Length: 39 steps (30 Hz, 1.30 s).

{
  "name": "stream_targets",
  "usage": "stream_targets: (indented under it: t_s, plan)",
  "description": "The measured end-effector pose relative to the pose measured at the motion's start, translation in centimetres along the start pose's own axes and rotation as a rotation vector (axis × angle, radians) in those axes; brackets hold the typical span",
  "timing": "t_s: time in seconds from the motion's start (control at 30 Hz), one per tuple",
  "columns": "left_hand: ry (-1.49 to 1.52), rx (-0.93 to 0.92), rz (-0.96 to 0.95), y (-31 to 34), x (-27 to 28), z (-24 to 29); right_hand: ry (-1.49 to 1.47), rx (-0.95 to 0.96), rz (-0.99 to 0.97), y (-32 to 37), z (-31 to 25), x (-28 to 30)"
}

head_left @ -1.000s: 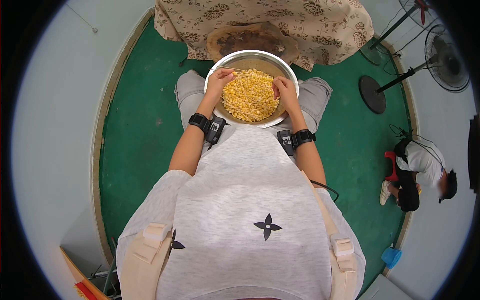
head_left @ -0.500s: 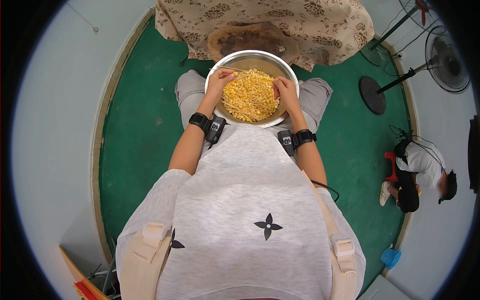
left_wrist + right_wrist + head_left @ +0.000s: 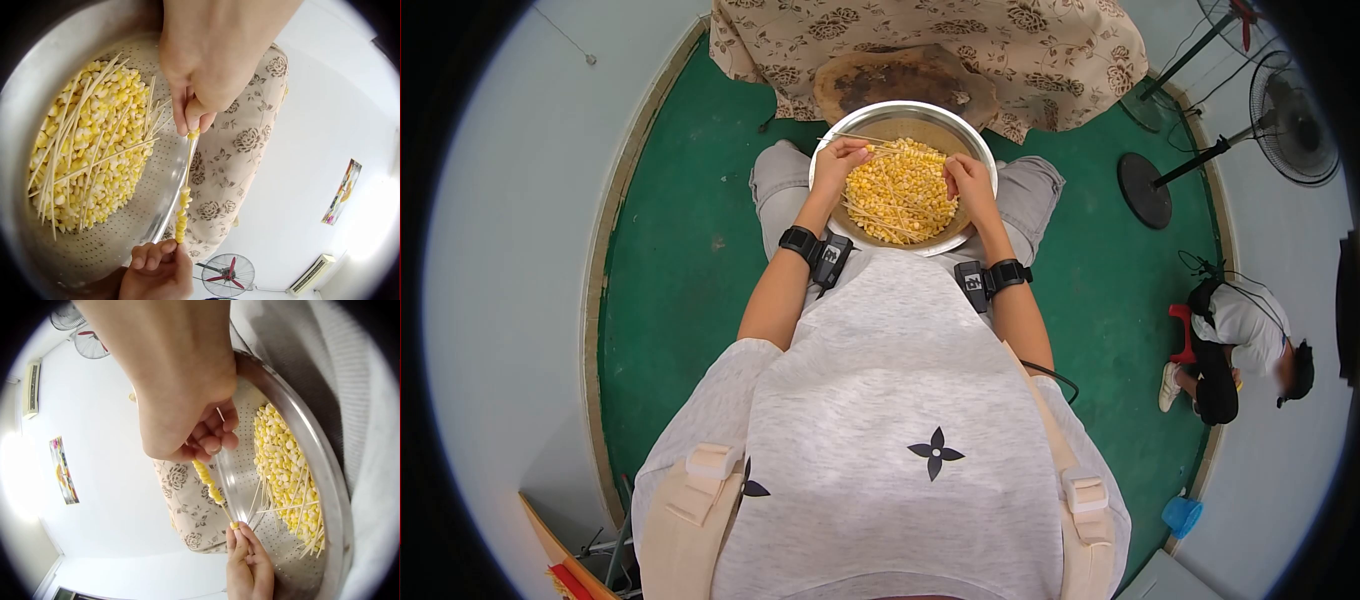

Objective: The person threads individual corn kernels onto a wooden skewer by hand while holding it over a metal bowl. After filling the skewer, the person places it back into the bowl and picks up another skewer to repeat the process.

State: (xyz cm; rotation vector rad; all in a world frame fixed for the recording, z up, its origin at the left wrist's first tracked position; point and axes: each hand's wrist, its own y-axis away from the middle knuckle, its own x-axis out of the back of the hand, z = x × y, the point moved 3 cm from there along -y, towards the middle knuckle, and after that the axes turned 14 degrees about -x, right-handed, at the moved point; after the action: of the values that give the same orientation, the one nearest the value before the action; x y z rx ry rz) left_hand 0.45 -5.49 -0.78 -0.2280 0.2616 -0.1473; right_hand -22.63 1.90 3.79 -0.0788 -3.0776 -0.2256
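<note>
Skewer [image 3: 189, 164] threaded with corn kernels [image 3: 182, 219].
Your left fingers [image 3: 179, 115] pinch a kernel [image 3: 194, 134] near one end; your right fingers [image 3: 212, 445] curl closed round the other, above the colander [image 3: 159, 178].

The thin, pale skewer [image 3: 189, 165], partly threaded with yellow kernels [image 3: 181, 219], is suspended, apparently over the bowl [image 3: 31, 75]. Loose kernels [image 3: 122, 187] and crossed sticks [image 3: 125, 149] lie inside.

Looks like shiny smooth metal on the bowl [image 3: 317, 439], perforated inside; pale matt wood on the skewers [image 3: 150, 105]; slightly glossy skin on corn kernels [image 3: 128, 172]. Reads as matt printed cloth on drape [image 3: 1060, 60], rough brown wood on slab [image 3: 890, 80], matt cloth on shirt [image 3: 850, 380], smooth plastic on buckles [image 3: 1085, 492].
</note>
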Motion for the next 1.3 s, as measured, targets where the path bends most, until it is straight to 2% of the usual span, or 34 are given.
stream_targets:
  t_s: [0.97, 1.3]
  plan:
    - [0.058, -0.011, 0.056, 0.24, -0.3, 0.73, 0.004, -0.074, -0.093, 0.17, 0.1, -0.09]
    - [0.002, 0.0, 0.028, 0.17, -0.13, 0.72, 0.136, 0.004, -0.033, 0.05, 0.12, -0.22]
